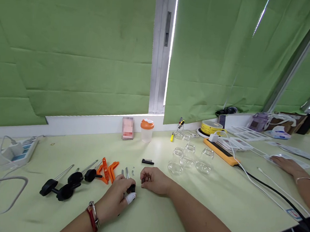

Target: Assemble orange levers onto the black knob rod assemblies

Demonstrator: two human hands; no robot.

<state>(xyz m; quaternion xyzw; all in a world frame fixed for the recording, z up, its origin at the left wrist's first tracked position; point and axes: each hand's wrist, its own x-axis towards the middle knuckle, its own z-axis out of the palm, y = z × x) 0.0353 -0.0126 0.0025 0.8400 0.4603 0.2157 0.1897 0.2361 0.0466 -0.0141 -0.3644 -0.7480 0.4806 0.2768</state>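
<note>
Slender, black-ended metal rod in left hand.

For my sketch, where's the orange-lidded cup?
In the head view, the orange-lidded cup stands centrally, far back on the table, right of the pink box.

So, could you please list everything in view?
table: one, pale green, foreground
blinds: several, green, background
lidded cup: one, clear and orange, back
glass jars: at least three, clear, right
knobbed rods: several, black and metal, left
plastic parts: several, orange, left
comb-like piece: one, black, centre
power strips: two, orange right, white left
cables: several, white and black, right
round case: one, yellow, right
other person's hand: one, right
left hand: one, holding black part
right hand: one, centre
</note>
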